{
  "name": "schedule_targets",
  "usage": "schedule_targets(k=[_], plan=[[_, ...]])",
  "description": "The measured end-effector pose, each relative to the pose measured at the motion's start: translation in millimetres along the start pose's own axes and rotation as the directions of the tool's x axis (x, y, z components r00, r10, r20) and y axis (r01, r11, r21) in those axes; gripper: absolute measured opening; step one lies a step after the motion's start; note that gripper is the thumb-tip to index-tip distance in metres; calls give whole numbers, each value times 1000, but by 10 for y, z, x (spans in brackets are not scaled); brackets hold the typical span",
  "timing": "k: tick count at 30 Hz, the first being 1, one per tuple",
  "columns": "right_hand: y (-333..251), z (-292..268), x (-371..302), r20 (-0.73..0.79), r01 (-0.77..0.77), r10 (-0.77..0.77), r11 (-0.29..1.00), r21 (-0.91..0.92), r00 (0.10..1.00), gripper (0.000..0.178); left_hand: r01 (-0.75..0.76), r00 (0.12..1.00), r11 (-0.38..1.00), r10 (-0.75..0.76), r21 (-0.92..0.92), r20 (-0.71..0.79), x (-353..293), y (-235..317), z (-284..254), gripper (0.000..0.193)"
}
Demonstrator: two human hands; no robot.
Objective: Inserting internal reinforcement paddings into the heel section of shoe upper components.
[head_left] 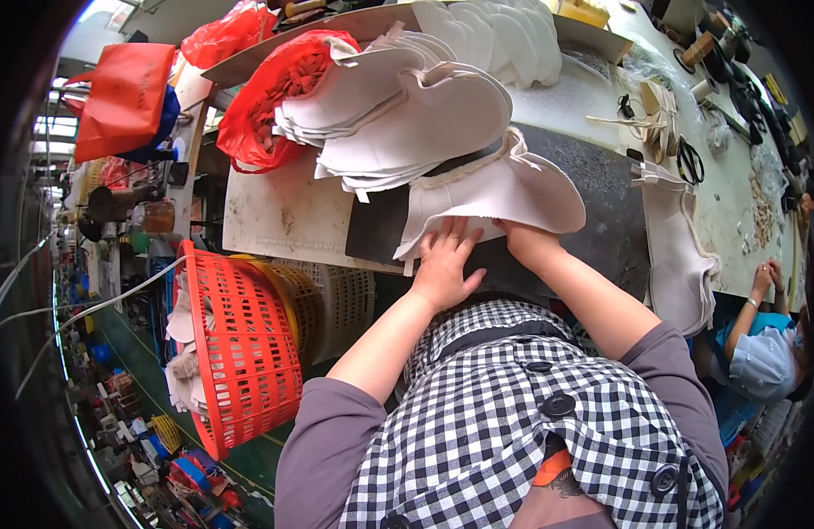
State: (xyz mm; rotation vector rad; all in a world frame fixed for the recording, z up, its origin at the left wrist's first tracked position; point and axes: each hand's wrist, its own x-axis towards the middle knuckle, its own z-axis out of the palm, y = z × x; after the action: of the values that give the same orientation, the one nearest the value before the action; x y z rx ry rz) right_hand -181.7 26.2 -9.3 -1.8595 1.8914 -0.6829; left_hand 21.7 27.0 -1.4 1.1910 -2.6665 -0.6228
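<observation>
A white boot upper (504, 196) with a fleecy edge lies before me on a dark mat (614, 198). My left hand (444, 264) is open, its fingers spread and touching the upper's near edge. At the same edge, further right, my right hand (532, 245) grips the upper; its fingertips are partly hidden by the material. Beyond them rests a stack of similar white uppers (425, 123). One more white upper (676, 234) lies at the right, hanging over the table's near edge.
A red plastic bag (248, 132) of small red pieces leans against the stack. Scissors (690, 161) and a bundle of pale strips (658, 115) lie at the right. Below the table's left side stands a red basket (248, 353). Another person's hands (765, 278) are at far right.
</observation>
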Motion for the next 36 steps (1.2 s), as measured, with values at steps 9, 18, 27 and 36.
schedule_targets(k=[9,18,27,36], plan=[[-372,118,-224,175,504,-492,863,-36,853,50,157,898,943,-14,292,-440,37,-209,-312,39],[-309,242,-173,291,330,-338,941,79,895,58,-33,883,999,23,-13,-468,119,-259,-513,14],[-227,269,-224,232,369,-394,918,145,889,57,129,923,986,-157,-101,-351,246,-389,-279,8],[-252,220,-238,292,283,-312,949,138,904,56,-52,915,996,79,79,-396,62,-306,-269,33]])
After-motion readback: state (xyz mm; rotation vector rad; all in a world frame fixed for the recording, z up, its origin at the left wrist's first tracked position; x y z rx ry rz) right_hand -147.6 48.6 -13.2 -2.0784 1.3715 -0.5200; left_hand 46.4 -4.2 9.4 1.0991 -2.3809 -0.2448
